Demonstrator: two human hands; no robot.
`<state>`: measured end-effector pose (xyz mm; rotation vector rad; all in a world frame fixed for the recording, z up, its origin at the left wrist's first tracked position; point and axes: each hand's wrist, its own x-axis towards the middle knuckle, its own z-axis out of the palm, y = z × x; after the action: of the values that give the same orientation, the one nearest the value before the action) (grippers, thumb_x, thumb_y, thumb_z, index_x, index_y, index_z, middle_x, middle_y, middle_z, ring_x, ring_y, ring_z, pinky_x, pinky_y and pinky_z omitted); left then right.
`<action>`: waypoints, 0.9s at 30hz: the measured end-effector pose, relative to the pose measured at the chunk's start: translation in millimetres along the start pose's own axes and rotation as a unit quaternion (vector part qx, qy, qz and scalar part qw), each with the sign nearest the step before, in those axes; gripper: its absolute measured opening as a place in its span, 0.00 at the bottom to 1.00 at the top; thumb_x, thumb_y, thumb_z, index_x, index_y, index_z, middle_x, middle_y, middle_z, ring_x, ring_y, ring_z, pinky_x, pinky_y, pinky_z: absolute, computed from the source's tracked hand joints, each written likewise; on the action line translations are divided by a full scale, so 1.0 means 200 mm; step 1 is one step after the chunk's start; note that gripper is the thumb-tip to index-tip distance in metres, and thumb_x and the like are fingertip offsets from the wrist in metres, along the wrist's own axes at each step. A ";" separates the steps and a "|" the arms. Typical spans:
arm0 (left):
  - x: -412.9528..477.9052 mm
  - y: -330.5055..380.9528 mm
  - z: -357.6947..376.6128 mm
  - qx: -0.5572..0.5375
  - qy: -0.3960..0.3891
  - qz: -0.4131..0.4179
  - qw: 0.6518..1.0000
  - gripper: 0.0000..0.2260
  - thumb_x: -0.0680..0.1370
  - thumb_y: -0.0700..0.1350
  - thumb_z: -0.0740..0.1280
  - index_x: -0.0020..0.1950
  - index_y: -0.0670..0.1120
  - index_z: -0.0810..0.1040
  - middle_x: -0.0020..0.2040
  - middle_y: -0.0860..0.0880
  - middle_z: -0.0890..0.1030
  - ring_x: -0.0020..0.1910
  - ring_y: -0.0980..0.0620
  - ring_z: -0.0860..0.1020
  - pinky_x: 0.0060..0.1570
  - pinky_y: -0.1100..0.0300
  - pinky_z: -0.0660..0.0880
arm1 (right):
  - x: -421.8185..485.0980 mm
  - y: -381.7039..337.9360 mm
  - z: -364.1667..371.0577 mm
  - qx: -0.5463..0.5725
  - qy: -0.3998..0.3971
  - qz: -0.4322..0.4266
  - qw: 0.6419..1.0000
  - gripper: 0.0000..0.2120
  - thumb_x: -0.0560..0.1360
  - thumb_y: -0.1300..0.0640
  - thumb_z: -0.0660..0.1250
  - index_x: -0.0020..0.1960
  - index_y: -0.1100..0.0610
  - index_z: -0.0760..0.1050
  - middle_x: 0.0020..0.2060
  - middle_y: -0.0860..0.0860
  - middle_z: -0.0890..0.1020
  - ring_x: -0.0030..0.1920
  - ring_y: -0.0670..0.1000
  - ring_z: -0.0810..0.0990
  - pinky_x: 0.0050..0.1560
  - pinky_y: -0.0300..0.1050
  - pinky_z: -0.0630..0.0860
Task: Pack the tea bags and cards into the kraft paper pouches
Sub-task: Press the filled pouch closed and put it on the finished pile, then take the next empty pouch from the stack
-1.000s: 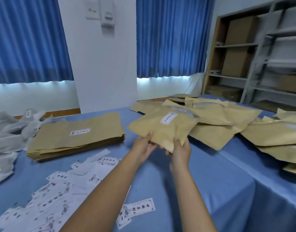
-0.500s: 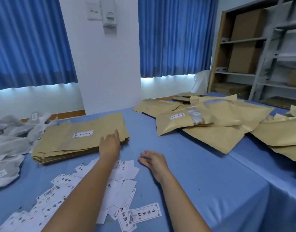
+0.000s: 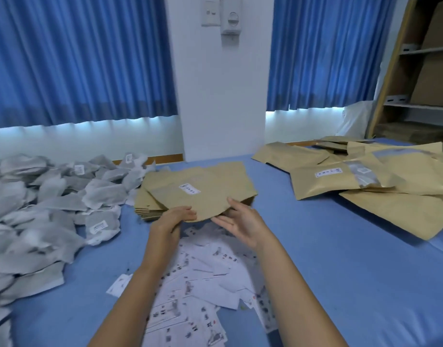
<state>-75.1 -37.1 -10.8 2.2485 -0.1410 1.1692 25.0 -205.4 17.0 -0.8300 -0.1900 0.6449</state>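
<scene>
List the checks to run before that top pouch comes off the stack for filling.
1. Grip of the left hand on the top pouch: ok, its fingers hold the near edge.
2. Grip of the right hand: not ok, only the thumb touches the edge and the fingers are straight.
3. One pouch alone lifted off the stack: cannot tell.
4. Pouch mouth open: cannot tell.
5. The tea bags at hand on the left: ok.
6. The cards at hand under the wrists: ok.
</scene>
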 end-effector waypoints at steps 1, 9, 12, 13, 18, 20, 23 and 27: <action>-0.02 -0.03 -0.02 -0.001 0.003 -0.021 1.000 0.16 0.72 0.22 0.64 0.51 0.38 0.82 0.55 0.45 0.81 0.57 0.51 0.78 0.59 0.63 0.73 | 0.01 0.06 0.05 -0.022 0.016 -0.008 1.000 0.07 0.80 0.65 0.60 0.55 0.63 0.74 0.59 0.64 0.78 0.51 0.59 0.82 0.46 0.47 0.82; -0.11 -0.19 -0.10 -0.001 -0.018 -0.151 0.988 0.09 0.73 0.30 0.68 0.46 0.42 0.82 0.48 0.54 0.82 0.49 0.54 0.80 0.51 0.60 0.76 | 0.10 0.38 0.21 -0.016 0.114 -0.040 0.993 0.06 0.78 0.69 0.61 0.53 0.65 0.75 0.49 0.60 0.81 0.45 0.55 0.82 0.36 0.42 0.81; -0.10 -0.17 -0.14 0.027 -0.062 -0.150 0.986 0.07 0.73 0.37 0.71 0.46 0.47 0.80 0.46 0.55 0.81 0.46 0.55 0.79 0.47 0.59 0.76 | 0.12 0.39 0.21 -0.056 0.161 -0.054 0.984 0.08 0.76 0.73 0.61 0.45 0.65 0.76 0.42 0.59 0.82 0.40 0.54 0.82 0.32 0.42 0.81; -0.09 -0.17 -0.14 0.049 -0.084 -0.134 0.986 0.07 0.72 0.42 0.73 0.49 0.49 0.80 0.48 0.56 0.81 0.47 0.57 0.78 0.48 0.60 0.75 | 0.12 0.39 0.22 -0.075 0.171 -0.054 0.981 0.07 0.76 0.73 0.62 0.43 0.65 0.76 0.41 0.60 0.82 0.38 0.55 0.82 0.32 0.42 0.81; -0.06 -0.13 -0.12 0.109 -0.118 -0.094 0.983 0.13 0.73 0.49 0.73 0.56 0.46 0.82 0.53 0.52 0.82 0.54 0.54 0.76 0.52 0.57 0.73 | 0.08 0.43 0.24 -0.100 0.152 -0.017 0.983 0.07 0.74 0.71 0.67 0.38 0.67 0.75 0.30 0.59 0.78 0.31 0.54 0.79 0.30 0.38 0.79; -0.06 -0.13 -0.13 0.078 -0.106 -0.115 0.985 0.11 0.73 0.48 0.73 0.54 0.46 0.83 0.51 0.53 0.83 0.52 0.57 0.77 0.52 0.59 0.73 | 0.06 0.43 0.24 -0.089 0.114 0.001 0.989 0.05 0.74 0.71 0.67 0.39 0.68 0.76 0.31 0.59 0.81 0.32 0.53 0.82 0.33 0.38 0.80; -0.07 -0.13 -0.18 0.002 -0.072 -0.178 0.981 0.08 0.72 0.47 0.74 0.50 0.49 0.85 0.42 0.58 0.83 0.42 0.62 0.79 0.48 0.61 0.76 | 0.03 0.41 0.24 -0.081 0.023 0.008 0.996 0.04 0.74 0.72 0.65 0.43 0.68 0.78 0.39 0.60 0.84 0.40 0.52 0.85 0.42 0.41 0.82; -0.07 -0.12 -0.22 -0.026 -0.101 -0.211 0.972 0.05 0.75 0.45 0.71 0.49 0.51 0.85 0.42 0.57 0.84 0.43 0.57 0.81 0.49 0.55 0.78 | 0.01 0.41 0.25 -0.096 -0.004 0.017 0.995 0.05 0.75 0.71 0.64 0.43 0.69 0.79 0.43 0.62 0.84 0.46 0.54 0.85 0.50 0.44 0.81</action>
<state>-106.6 5.0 -12.8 2.2027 0.2163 0.7024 -30.6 -132.1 -11.3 -1.0173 -0.2480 0.6689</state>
